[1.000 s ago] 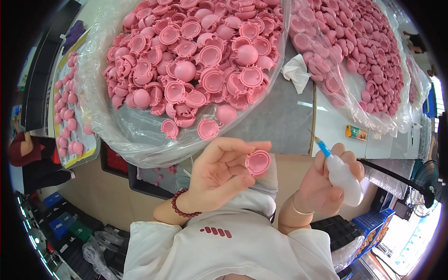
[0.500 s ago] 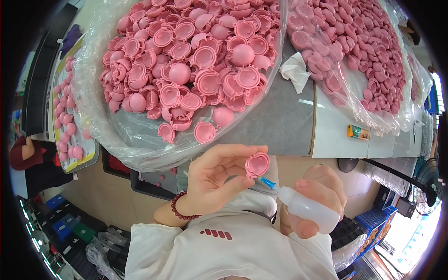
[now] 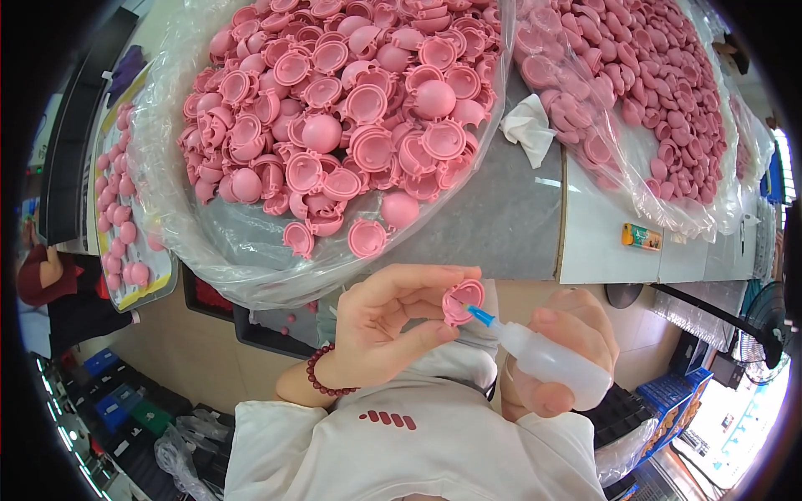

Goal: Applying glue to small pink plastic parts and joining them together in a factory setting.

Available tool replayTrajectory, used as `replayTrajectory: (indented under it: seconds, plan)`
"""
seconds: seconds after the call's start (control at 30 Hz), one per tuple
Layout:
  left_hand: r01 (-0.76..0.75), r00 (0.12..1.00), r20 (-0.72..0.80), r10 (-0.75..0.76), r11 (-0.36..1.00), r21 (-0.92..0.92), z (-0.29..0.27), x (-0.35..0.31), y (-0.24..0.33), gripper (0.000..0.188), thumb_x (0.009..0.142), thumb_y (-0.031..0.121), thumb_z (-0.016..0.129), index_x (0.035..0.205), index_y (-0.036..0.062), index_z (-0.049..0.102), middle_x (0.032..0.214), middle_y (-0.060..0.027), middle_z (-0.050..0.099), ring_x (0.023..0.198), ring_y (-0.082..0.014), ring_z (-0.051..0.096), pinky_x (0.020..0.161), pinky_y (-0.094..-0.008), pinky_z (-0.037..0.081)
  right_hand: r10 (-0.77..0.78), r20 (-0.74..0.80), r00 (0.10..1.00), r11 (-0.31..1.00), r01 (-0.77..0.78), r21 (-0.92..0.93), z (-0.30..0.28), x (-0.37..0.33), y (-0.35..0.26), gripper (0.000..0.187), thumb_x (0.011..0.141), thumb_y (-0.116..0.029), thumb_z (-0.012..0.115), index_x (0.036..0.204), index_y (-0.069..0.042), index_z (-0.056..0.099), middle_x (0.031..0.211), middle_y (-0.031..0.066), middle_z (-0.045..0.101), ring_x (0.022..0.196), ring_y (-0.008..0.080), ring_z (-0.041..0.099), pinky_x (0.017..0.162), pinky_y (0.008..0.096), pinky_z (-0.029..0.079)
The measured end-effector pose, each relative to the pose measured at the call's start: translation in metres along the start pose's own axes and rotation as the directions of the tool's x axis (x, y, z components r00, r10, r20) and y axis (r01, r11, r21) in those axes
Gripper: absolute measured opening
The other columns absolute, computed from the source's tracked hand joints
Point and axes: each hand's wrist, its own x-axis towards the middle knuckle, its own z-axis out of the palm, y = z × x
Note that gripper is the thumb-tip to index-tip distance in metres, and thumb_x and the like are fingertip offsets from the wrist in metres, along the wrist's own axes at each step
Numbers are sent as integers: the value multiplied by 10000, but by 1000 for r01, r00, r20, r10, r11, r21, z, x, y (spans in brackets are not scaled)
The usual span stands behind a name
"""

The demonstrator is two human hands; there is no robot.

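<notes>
Close to the chest, a small pink shell (image 3: 462, 301) sits pinched between thumb and fingertips of the left hand (image 3: 391, 321), just below the grey table edge (image 3: 501, 225). Blue needle tip (image 3: 479, 315) of a white squeeze bottle (image 3: 551, 361) touches its rim; right hand (image 3: 558, 351) wraps closed around the bottle. Clear bags (image 3: 251, 275) heaped with pink shells (image 3: 351, 108) lie above on the table.

The person wears a white short-sleeved shirt (image 3: 418, 451) with a small row of red slanted marks on the chest. A bracelet of dark red round beads (image 3: 322, 377) circles the left wrist, just behind the left hand (image 3: 393, 321). The right hand (image 3: 560, 351) and both forearms are bare.
</notes>
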Motion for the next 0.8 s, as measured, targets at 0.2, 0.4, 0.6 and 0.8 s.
replayTrajectory:
  seconds: [0.2, 0.4, 0.6, 0.8]
  plan:
    - [32, 999, -25, -31, 998, 62, 1, -1, 3, 400, 693, -59, 623, 1049, -52, 440, 1105, -272, 467, 1006, -259, 516, 838, -330, 454, 120, -37, 992, 993, -121, -7, -2, -2, -7, 516, 766, -502, 514, 860, -3, 607, 600, 32, 543, 468, 139, 481, 393, 256, 355]
    - [-99, 994, -24, 110, 955, 280, 1, 0, 5, 388, 663, -123, 610, 1024, -58, 484, 1098, -249, 478, 1015, -274, 508, 804, -326, 477, 162, -18, 987, 987, -162, -4, 0, 0, -10, 504, 750, -507, 526, 885, -28, 608, 609, 24, 537, 483, 149, 487, 408, 252, 364]
    - [-166, 984, 11, 180, 879, 448, -1, 1, 4, 383, 663, -160, 573, 1018, -51, 480, 1088, -237, 491, 1015, -276, 509, 774, -316, 487, 130, 37, 991, 991, -130, -4, -7, -1, -4, 484, 757, -481, 540, 924, -28, 582, 658, 58, 537, 509, 161, 481, 424, 262, 378]
    - [-176, 978, 84, 190, 972, -153, -7, -1, 2, 311, 717, -127, 540, 999, -40, 443, 1078, -269, 489, 961, -307, 543, 833, -395, 442, -64, -596, 800, 655, -417, -630, -77, -11, 45, 356, 825, -178, 498, 1066, 75, 428, 959, 182, 532, 830, 233, 543, 727, 306, 453]
